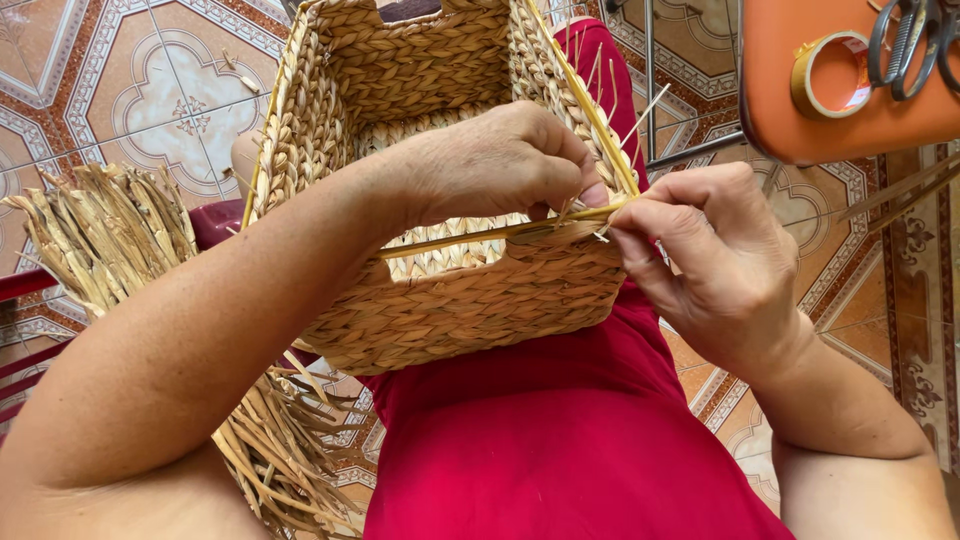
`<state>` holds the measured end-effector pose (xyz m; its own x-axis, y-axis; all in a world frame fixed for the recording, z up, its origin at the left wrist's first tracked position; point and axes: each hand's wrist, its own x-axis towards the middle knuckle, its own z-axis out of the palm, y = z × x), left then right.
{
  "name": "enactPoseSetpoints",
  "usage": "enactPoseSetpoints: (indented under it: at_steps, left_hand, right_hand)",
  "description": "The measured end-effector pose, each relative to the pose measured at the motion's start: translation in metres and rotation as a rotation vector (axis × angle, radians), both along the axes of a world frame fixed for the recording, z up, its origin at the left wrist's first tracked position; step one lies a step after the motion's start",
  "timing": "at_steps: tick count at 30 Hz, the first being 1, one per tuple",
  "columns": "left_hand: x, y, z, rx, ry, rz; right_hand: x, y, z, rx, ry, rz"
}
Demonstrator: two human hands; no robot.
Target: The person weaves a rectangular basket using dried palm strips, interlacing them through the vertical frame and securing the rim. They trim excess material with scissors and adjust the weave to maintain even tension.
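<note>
On my lap: woven basket (440, 200), near-right rim corner under both hands.
Thin reed strip (480, 237) runs left-right along near rim; my left hand (500, 165) and right hand (715, 260) pinch its right end, fingers closed tight.

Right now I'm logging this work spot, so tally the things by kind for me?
Woven basket: 1
Bundle of dried straw: 1
Roll of tape: 1
Scissors: 1
Orange stool: 1
Hands, left hand and right hand, at the basket rim: 2
Total: 7
</note>
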<state>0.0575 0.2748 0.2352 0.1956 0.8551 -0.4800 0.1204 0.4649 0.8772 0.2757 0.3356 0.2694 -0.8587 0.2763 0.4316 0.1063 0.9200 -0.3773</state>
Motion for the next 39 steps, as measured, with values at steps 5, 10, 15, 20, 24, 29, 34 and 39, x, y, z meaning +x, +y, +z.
enactPoseSetpoints:
  at_steps: [5, 10, 15, 20, 24, 29, 34, 39]
  left_hand:
    - [-0.001, -0.006, 0.010, 0.015, 0.182, -0.002]
    - [0.004, -0.006, 0.007, 0.020, 0.228, -0.050]
    - [0.007, -0.006, -0.001, 0.020, -0.012, -0.031]
    - [0.003, -0.006, -0.011, -0.008, -0.153, -0.033]
    - [0.002, -0.005, -0.016, -0.006, -0.190, -0.062]
    - [0.003, -0.003, -0.018, 0.054, -0.161, -0.124]
    - [0.004, -0.005, -0.019, 0.047, -0.160, -0.131]
    - [0.003, -0.007, -0.014, 0.022, -0.118, -0.073]
  right_hand:
    - [0.010, 0.006, -0.015, -0.063, 0.036, 0.096]
    - [0.028, 0.002, -0.030, -0.102, 0.040, 0.072]
    - [0.036, -0.004, -0.039, -0.262, 0.054, -0.023]
    - [0.029, -0.006, -0.035, -0.279, 0.065, -0.121]
    - [0.021, -0.009, -0.026, -0.227, 0.077, -0.118]
    - [0.014, -0.008, -0.011, -0.119, -0.002, -0.057]
    - [0.014, -0.006, -0.006, 0.036, -0.056, -0.001]
    - [0.013, 0.007, -0.023, 0.066, -0.085, 0.056]
